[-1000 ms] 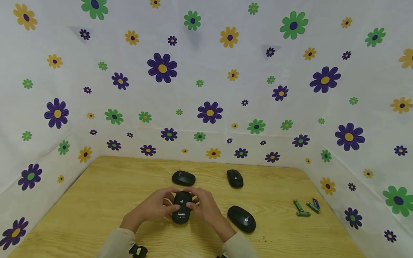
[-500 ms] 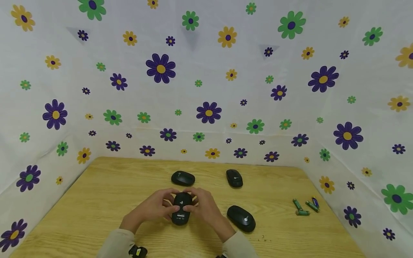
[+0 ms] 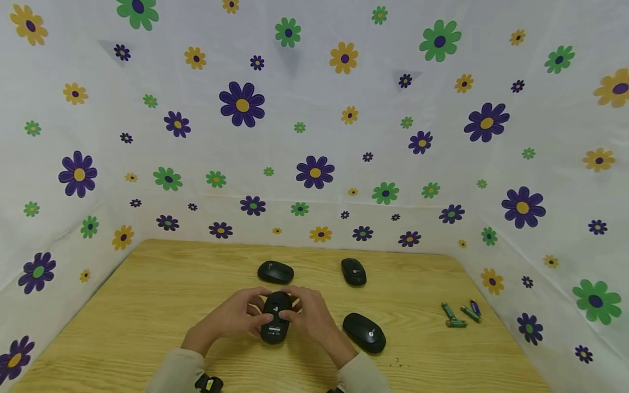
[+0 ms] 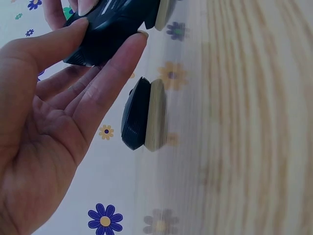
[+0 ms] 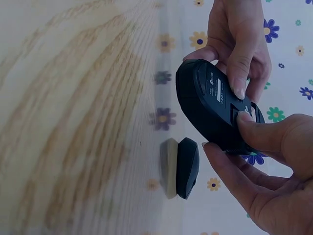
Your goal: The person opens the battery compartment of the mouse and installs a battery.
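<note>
Both hands hold a black computer mouse (image 3: 275, 333) over the near middle of the table, its underside with a white label turned up toward the head camera. My left hand (image 3: 239, 313) grips its left side, thumb on the underside and fingers round the edge. Opposite it, my right hand (image 3: 309, 315) grips the right side, its thumb pressing on the underside near the middle. In the right wrist view the held mouse (image 5: 203, 100) shows its label and a recess beside the right thumb. The left wrist view catches the mouse (image 4: 115, 32) partly, cut off at the top.
Further mice lie on the wooden table (image 3: 162, 295): one mouse (image 3: 276, 272) behind the hands, another mouse (image 3: 354, 272) back right, a third mouse (image 3: 364, 332) right of the right forearm. Green batteries (image 3: 456, 323) and a blue battery (image 3: 475, 307) lie far right. A flowered cloth (image 3: 275, 136) surrounds the table.
The right thumb has slid slightly left across the underside of the mouse. Both hands keep their grip; the head view has turned slightly right.
</note>
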Tool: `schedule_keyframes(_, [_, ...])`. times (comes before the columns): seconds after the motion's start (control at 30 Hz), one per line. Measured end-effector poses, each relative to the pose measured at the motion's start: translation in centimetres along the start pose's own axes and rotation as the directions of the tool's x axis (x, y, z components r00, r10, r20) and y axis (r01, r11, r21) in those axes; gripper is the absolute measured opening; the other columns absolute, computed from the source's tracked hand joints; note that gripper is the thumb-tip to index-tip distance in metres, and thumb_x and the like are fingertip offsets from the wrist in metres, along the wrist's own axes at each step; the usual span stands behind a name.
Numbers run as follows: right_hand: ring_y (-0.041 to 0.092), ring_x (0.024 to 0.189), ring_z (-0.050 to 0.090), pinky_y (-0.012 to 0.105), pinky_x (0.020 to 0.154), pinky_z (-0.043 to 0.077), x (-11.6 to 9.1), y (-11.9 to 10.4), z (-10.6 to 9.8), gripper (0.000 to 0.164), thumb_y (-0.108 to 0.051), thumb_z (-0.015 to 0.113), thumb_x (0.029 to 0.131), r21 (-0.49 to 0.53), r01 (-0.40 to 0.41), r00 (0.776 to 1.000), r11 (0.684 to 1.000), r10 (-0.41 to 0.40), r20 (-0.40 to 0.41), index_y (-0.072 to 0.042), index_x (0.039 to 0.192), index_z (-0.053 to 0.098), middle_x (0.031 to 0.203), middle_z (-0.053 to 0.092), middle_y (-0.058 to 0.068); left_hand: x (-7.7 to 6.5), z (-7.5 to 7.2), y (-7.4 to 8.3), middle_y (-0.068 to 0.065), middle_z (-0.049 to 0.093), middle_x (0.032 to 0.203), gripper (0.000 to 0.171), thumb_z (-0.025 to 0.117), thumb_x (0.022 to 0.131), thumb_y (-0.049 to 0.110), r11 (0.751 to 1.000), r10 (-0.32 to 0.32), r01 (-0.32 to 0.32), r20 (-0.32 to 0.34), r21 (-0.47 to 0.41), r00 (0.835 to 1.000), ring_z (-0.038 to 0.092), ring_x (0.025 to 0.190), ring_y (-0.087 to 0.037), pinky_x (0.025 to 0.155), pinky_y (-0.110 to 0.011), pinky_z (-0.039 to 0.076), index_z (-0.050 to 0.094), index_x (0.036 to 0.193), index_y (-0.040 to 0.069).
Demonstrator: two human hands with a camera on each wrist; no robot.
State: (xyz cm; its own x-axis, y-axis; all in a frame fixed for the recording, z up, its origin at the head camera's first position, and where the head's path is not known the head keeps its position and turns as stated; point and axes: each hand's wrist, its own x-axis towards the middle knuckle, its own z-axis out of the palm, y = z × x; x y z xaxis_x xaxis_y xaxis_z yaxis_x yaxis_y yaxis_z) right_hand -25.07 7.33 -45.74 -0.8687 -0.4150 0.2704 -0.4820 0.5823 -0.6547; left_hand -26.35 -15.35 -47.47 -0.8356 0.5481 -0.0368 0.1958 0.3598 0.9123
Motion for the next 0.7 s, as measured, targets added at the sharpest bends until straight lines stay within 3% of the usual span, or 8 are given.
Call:
schedule_keyframes(0.23, [0.019,0.086,0.072,0.018,0.069,0.058,-0.06,-0.08,-0.09,0.039,-0.009,0.080,0.090,0.034,-0.018,1.000,0.999,0.018,-0.009,-0.012,0.127,0.071,0.113,0.075,0.012,-0.14,-0.12,0.06,-0.013,0.069,0.108,0.064,0.074,0.098,0.022,1.000,-0.017,0.017,-0.008,0.000,1.000,0.075,0.094,-0.024,0.067,-0.036,0.066,0.045,0.149,-0.001])
schedule_keyframes(0.47, [0.025,0.098,0.072,0.026,0.080,0.064,0.23,-0.37,0.12,0.031,-0.006,0.079,0.090,0.013,0.010,0.996,1.000,-0.009,-0.085,-0.009,0.121,0.074,0.108,0.072,0.012,-0.38,-0.34,0.28,-0.013,0.068,0.106,0.062,0.074,0.097,0.022,0.999,-0.011,0.011,-0.016,0.033,1.000,0.074,0.091,-0.023,0.067,-0.035,0.066,0.046,0.148,-0.001])
schedule_keyframes(0.7, [0.019,0.085,0.070,0.020,0.071,0.060,0.45,-0.41,-0.14,0.031,-0.004,0.081,0.088,-0.008,0.014,0.991,1.000,-0.015,-0.135,-0.009,0.118,0.076,0.087,0.067,0.005,-0.34,-0.35,0.21,-0.012,0.068,0.103,0.057,0.075,0.097,0.022,0.999,0.004,-0.004,0.000,0.033,1.000,0.074,0.089,-0.022,0.065,-0.035,0.066,0.050,0.144,0.002])
